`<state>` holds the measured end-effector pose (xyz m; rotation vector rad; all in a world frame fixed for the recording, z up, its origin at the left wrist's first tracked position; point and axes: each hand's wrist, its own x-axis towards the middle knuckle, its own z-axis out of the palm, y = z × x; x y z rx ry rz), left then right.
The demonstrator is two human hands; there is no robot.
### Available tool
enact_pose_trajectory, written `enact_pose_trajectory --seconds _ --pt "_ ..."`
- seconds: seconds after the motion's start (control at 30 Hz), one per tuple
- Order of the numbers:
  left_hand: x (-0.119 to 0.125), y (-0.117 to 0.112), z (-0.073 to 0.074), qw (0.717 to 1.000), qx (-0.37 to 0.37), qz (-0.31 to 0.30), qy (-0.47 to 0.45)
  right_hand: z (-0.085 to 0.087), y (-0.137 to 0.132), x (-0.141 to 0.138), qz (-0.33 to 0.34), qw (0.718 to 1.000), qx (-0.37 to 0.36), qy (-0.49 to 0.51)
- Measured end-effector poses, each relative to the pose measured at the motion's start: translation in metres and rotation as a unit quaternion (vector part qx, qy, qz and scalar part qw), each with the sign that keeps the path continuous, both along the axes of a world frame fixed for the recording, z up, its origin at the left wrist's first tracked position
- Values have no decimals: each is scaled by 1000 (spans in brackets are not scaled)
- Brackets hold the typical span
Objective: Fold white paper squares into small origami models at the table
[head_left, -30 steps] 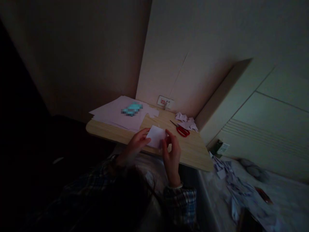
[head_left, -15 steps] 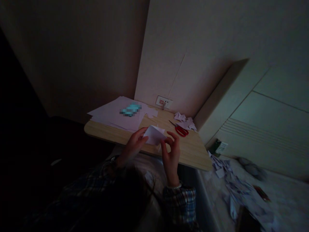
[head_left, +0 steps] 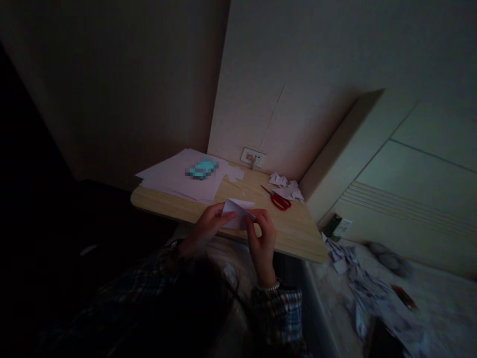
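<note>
Both of my hands hold one small white piece of paper (head_left: 238, 213) just above the near edge of a light wooden table (head_left: 298, 233). My left hand (head_left: 206, 226) pinches its left side with thumb over the top. My right hand (head_left: 263, 238) pinches its right corner, fingers curled. The paper is folded over into a flattened shape. Red-handled scissors (head_left: 278, 200) lie on the table just beyond my right hand.
A stack of white sheets (head_left: 175, 176) with a blurred blue patch covers the table's far left. Small folded paper pieces (head_left: 286, 188) sit by the wall near a wall socket (head_left: 253, 158). More paper scraps (head_left: 357, 283) litter the bed at right.
The paper went from a flat square to a folded, narrower shape, and my hands drew closer together on it. The view shifted slightly.
</note>
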<state>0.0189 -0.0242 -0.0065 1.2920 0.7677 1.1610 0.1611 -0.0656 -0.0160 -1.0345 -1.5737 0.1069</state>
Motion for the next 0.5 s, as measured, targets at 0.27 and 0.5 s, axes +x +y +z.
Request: enact_pose_trajectory --seconds 0.27,0.5 --pt "1 -4 -2 998 3 59 8 0 -1 1 23 998 31 -55" --pt "0 1 -11 992 -90 67 -65 0 -3 2 36 995 28 -83"
